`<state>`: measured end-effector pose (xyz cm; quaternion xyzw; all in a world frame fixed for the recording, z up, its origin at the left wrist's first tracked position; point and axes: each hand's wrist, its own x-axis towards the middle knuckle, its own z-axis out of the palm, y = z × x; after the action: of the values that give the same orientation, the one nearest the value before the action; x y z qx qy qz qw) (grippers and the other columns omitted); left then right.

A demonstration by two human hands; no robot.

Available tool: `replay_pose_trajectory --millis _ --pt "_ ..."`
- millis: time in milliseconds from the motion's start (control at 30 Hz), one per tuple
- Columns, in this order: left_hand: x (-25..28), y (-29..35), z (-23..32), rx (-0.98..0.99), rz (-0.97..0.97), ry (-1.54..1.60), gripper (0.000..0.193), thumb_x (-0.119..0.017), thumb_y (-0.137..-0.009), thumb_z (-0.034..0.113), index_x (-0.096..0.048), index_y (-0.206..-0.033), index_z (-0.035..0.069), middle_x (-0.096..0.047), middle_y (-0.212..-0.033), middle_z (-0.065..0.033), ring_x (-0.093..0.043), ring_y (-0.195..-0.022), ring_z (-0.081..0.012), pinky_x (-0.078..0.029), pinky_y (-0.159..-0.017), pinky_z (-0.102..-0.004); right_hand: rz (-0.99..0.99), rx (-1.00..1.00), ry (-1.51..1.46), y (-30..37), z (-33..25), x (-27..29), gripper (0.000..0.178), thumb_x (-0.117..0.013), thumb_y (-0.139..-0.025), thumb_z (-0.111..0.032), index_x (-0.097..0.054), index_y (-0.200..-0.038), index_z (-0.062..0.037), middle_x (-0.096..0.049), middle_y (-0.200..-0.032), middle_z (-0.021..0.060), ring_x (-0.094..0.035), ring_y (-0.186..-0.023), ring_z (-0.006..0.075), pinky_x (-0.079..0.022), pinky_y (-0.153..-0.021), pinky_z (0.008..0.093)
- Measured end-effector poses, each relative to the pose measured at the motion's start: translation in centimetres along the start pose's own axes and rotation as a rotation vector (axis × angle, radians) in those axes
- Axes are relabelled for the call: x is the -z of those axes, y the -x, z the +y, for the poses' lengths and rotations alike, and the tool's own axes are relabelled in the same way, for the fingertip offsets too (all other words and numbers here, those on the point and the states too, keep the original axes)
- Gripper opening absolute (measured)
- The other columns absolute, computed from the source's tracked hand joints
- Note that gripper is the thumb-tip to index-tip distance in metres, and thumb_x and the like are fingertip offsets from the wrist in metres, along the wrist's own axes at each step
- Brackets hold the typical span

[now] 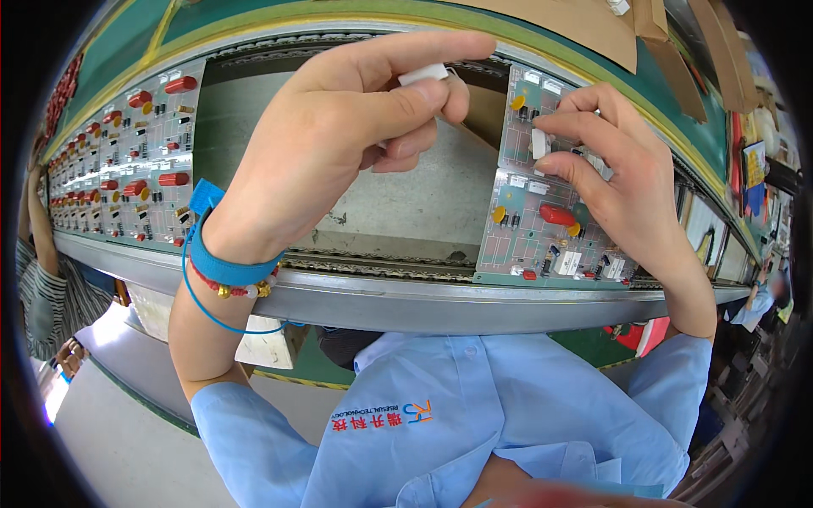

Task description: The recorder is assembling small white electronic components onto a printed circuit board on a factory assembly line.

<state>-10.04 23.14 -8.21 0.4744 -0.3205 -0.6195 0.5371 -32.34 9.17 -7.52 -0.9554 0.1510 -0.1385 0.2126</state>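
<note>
Between the thumb and fingers of my left hand (364, 110) is a white rectangular electronic component (423, 74), raised over the gap in the conveyor with the index finger stretched out. My right hand (614, 161) pinches another white block component (540, 142) above the upper part of a circuit board panel (517, 203). Whether that block touches the board I cannot tell. Red capacitors (556, 214), yellow discs (499, 213) and white blocks (566, 262) stand on this panel. A blue wrist strap (229, 258) with a cord circles my left wrist.
At the left, more populated circuit boards (127, 190) lie on the conveyor. Its metal front rail (406, 306) runs between my body and the boards. Cardboard boxes (559, 30) sit on the far side. Another person's arm (38, 220) shows at the far left.
</note>
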Motion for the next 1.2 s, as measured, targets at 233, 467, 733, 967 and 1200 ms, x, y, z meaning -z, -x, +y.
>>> replay_pose_trajectory --millis 233,467,733,967,1200 --pt "0.0 0.3 0.1 0.085 0.064 -0.121 0.043 -0.053 -0.104 0.028 -0.055 -0.139 0.003 -0.054 -0.083 0.0046 -0.032 -0.060 -0.0011 -0.021 -0.052 -0.0187 -0.143 -0.093 0.017 -0.5 -0.7 0.3 0.030 -0.081 -0.073 -0.008 -0.071 -0.101 -0.0034 -0.060 -0.097 0.0061 -0.061 -0.083 0.0234 -0.048 -0.070 0.0318" --pt "0.1 0.1 1.2 0.142 0.158 -0.170 0.033 -0.057 -0.103 0.019 -0.060 -0.131 0.001 -0.056 -0.074 0.0012 -0.041 -0.059 -0.0042 -0.032 -0.054 -0.0212 -0.212 -0.065 -0.179 2.3 -3.5 1.6 0.037 -0.083 -0.069 -0.003 -0.071 -0.104 0.0017 -0.059 -0.098 0.0115 -0.059 -0.078 0.0203 -0.047 -0.064 0.0276" --pt "-2.5 1.5 1.8 0.106 0.260 -0.167 0.040 -0.052 -0.105 0.013 -0.053 -0.142 0.000 -0.066 -0.089 -0.0048 -0.043 -0.066 -0.0072 -0.037 -0.059 -0.0237 -0.194 -0.044 -0.131 4.9 -4.6 -1.0 0.037 -0.084 -0.068 -0.002 -0.071 -0.103 0.0020 -0.057 -0.097 0.0119 -0.058 -0.073 0.0201 -0.048 -0.061 0.0298" --pt "-1.2 3.3 -0.9 -0.071 0.129 -0.358 0.041 -0.056 -0.104 0.009 -0.050 -0.142 -0.002 -0.065 -0.105 -0.0072 -0.061 -0.093 -0.0108 -0.050 -0.081 -0.0234 -0.148 -0.044 -0.058 5.5 -5.0 -1.2 0.037 -0.084 -0.067 -0.002 -0.072 -0.101 0.0018 -0.057 -0.095 0.0105 -0.059 -0.072 0.0196 -0.048 -0.060 0.0304" --pt "-2.1 4.5 -1.4 -0.012 0.144 -0.388 0.033 -0.057 -0.102 0.011 -0.047 -0.131 0.000 -0.062 -0.100 -0.0087 -0.063 -0.091 -0.0162 -0.051 -0.078 -0.0283 -0.130 -0.006 0.037 5.3 -5.7 -1.6 0.036 -0.083 -0.066 -0.003 -0.072 -0.100 0.0007 -0.058 -0.093 0.0096 -0.059 -0.071 0.0203 -0.048 -0.060 0.0306"
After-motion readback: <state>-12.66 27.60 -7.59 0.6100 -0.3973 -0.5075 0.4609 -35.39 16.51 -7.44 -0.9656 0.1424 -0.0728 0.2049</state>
